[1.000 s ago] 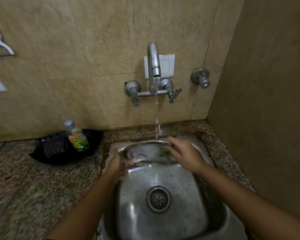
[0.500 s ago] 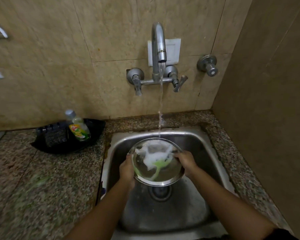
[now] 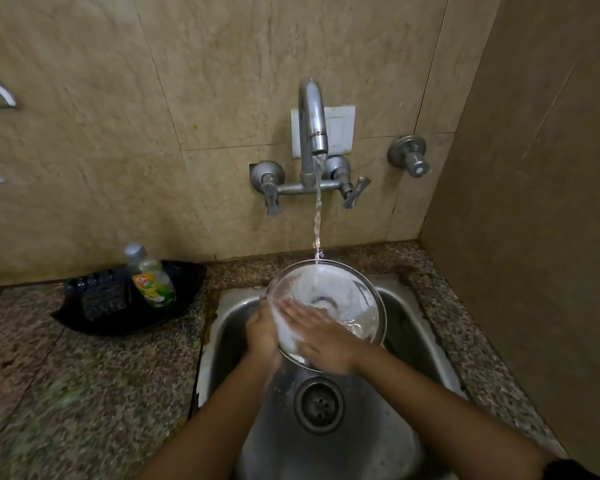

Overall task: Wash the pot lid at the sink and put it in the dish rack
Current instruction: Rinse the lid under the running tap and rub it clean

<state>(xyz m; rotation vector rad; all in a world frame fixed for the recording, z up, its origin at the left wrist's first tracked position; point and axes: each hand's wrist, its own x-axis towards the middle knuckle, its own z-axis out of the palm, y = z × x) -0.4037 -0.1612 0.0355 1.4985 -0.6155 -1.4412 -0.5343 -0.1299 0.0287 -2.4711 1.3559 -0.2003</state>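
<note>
Fingers of the right hand (image 3: 321,336) lay flat and open, rubbing the pot lid (image 3: 329,303) at frame centre. Left hand (image 3: 262,332) gripped its left rim. Tap (image 3: 312,123) water fell onto the foamy lid, held above the sink (image 3: 413,334). Rinsing appeared unfinished; racking remained, with no dish rack in view.
</note>
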